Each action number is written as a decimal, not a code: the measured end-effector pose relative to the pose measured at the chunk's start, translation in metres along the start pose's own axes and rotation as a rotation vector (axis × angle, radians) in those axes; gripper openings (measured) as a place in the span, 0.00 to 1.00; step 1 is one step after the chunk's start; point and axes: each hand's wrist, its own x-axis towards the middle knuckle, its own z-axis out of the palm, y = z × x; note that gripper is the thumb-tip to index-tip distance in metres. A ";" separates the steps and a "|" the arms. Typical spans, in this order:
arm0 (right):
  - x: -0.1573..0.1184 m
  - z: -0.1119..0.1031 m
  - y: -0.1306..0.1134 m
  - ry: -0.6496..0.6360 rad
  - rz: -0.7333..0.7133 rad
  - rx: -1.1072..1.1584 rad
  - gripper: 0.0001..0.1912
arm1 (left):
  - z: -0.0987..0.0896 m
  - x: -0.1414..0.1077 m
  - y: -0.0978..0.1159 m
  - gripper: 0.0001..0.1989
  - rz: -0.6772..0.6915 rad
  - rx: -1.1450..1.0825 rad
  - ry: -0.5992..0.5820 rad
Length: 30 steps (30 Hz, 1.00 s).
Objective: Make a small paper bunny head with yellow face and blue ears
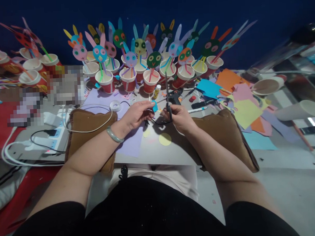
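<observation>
Between the thumb and fingers of my left hand (140, 114) is a small piece of blue paper (154, 106). My right hand (182, 117) grips a pair of dark-handled scissors (167, 96), whose blades point up and away from me. The two hands are close together but apart, above the table. A yellow paper circle (165, 139) lies flat below them, and a sheet of purple paper (129, 143) lies under my left wrist. Just beyond the hands a glue stick (156, 91) stands upright, with a black glue gun (175, 95) to its right.
Rows of paper cups (128, 79) with paper rabbit heads line the back. Brown cushions (90, 135) lie under both forearms. At left is a power strip (55, 133) with white cables. Coloured paper scraps (244, 110) and a black marker (201, 104) lie at right.
</observation>
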 end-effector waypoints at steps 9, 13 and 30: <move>0.028 -0.030 0.025 0.375 -0.348 -0.344 0.15 | -0.007 0.000 0.005 0.14 0.181 0.300 -0.040; 0.042 -0.039 0.036 0.450 -0.415 -0.358 0.12 | -0.001 -0.004 0.017 0.15 0.262 0.482 -0.002; 0.056 -0.038 0.055 0.475 -0.419 -0.533 0.11 | -0.043 -0.052 0.029 0.13 -0.097 1.136 -0.024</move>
